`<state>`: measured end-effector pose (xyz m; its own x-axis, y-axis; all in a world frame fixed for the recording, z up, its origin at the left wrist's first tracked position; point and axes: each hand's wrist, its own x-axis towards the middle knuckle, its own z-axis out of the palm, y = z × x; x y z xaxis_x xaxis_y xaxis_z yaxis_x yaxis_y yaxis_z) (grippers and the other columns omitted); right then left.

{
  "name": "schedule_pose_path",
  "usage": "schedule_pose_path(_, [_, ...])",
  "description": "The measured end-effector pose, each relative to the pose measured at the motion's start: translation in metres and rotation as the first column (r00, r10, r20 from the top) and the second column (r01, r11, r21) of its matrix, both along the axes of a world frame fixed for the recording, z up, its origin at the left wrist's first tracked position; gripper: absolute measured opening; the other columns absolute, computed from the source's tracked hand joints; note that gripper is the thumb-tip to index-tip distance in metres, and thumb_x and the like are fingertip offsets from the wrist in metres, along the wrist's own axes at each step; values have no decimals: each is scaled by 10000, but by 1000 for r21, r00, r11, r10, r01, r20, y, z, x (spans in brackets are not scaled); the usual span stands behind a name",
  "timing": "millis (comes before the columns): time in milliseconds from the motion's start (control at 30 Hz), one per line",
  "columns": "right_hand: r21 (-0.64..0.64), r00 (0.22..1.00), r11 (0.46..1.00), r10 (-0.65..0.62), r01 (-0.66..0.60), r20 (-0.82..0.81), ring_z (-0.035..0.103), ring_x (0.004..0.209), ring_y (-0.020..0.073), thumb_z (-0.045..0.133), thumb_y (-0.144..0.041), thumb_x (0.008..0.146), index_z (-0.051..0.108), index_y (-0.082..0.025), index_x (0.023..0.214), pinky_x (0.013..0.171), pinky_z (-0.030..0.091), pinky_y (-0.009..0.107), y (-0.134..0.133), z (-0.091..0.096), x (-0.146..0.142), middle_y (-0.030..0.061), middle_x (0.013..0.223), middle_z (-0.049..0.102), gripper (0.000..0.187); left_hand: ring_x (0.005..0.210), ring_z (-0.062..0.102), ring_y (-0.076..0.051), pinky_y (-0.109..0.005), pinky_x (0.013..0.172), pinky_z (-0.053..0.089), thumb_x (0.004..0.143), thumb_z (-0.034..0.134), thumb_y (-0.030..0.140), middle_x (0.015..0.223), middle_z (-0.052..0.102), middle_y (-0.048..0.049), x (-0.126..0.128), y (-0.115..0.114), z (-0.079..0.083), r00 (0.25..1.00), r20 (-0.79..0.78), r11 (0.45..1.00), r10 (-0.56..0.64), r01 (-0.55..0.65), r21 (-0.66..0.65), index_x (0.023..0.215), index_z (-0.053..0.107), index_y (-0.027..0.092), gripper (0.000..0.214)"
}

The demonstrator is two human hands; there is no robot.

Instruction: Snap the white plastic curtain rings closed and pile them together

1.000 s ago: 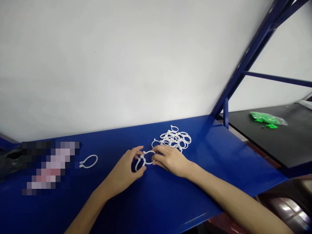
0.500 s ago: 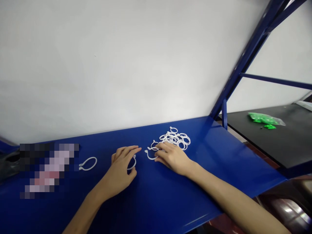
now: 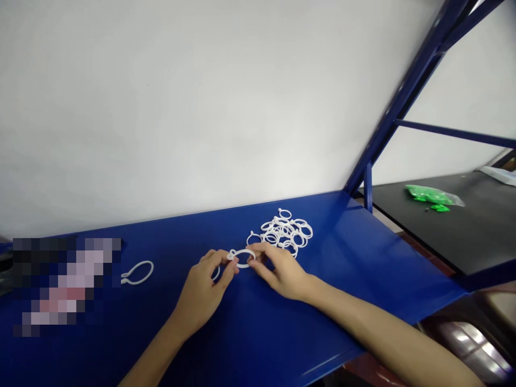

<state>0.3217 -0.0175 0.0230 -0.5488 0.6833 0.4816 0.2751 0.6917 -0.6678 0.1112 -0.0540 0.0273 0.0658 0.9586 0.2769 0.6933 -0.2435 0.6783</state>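
A white plastic ring (image 3: 244,251) with small end tabs is held between both hands, just above the blue table (image 3: 193,231). My left hand (image 3: 203,287) is closed, thumb and forefinger pinching the ring's tabbed left end. On the ring's right side, the thumb and fingers of my right hand (image 3: 284,269) are closed around its rim. Part of a second white ring (image 3: 216,273) shows behind the left thumb; I cannot tell whether it is held or lying on the table. Just beyond the right hand is a pile of similar white rings (image 3: 284,230).
A lone white ring (image 3: 139,273) lies on the left, beside a blurred-out pinkish item (image 3: 76,279). A white wall (image 3: 181,107) rises behind the table. Blue metal posts (image 3: 387,123) stand at right. A black table (image 3: 419,236) beyond holds a bag of green pieces (image 3: 433,194).
My right hand has come away from the pile with a white ring and moved left. My left hand has shifted right and closed on that ring's tabbed end.
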Motion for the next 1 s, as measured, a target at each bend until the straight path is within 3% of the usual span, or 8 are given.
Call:
schedule_pose_path(133, [3,1000,1000,-12,12,-20,677,786,151,494,-261,1019,546,-195,1311,733,559,282,0,-1,-2,49,944,702,304,781,608,-175,-307,736,461,969,458,444,796,652,10,4,-2,-2,999,-51,997,-13,18,81,771,628,242,330])
schedule_pose_path(267, [39,999,999,29,-27,-41,696,914,159,498,-245,1024,621,-192,1180,829,563,289,-3,1,-2,74,1067,718,206,769,572,-180,-318,732,447,1000,422,390,783,623,3,4,-6,-10,995,-78,983,-61,73,167,788,601,232,319])
schedule_pose_path(433, [68,992,990,119,-121,39,671,833,153,468,-228,1035,630,-166,1059,780,561,283,-7,4,2,77,965,706,175,732,534,-181,-323,706,428,1003,406,297,750,591,0,5,-11,-18,988,-136,954,-74,110,278,756,561,222,301])
schedule_pose_path(600, [158,986,979,108,-128,128,661,865,164,429,-233,1050,625,-162,1152,794,560,293,-2,5,4,85,970,698,233,714,548,-178,-333,710,434,1010,385,285,737,618,-2,8,-10,-15,971,-226,948,-75,140,285,749,569,219,326])
schedule_pose_path(700, [239,998,971,-19,4,60,658,940,170,468,-237,1037,655,-184,1169,844,556,296,11,8,8,88,1048,678,235,824,612,-197,-360,784,456,1005,410,318,869,700,-17,4,-5,-9,944,-321,951,-77,167,261,971,660,231,266])
schedule_pose_path(800, [284,962,925,-270,253,22,651,931,181,506,-258,1021,696,-201,1130,825,555,307,30,10,20,93,1054,642,226,973,630,-237,-415,890,457,976,406,278,1045,724,-50,-11,1,-7,899,-437,972,23,81,218,1198,649,234,332])
schedule_pose_path(900, [296,891,865,-446,406,84,637,907,204,535,-229,1001,678,-210,1173,811,546,338,50,8,39,80,1003,653,225,1048,610,-276,-448,904,459,893,435,225,1157,682,-92,-30,7,-7,820,-562,994,111,-79,82,1242,641,198,406])
schedule_pose_path(1000, [318,810,811,-559,490,178,611,925,238,581,-203,967,675,-198,1136,844,525,379,66,4,57,73,963,677,193,1091,603,-283,-452,916,453,858,454,224,1192,651,-102,-41,10,-7,778,-625,986,68,-146,-74,1214,645,196,405])
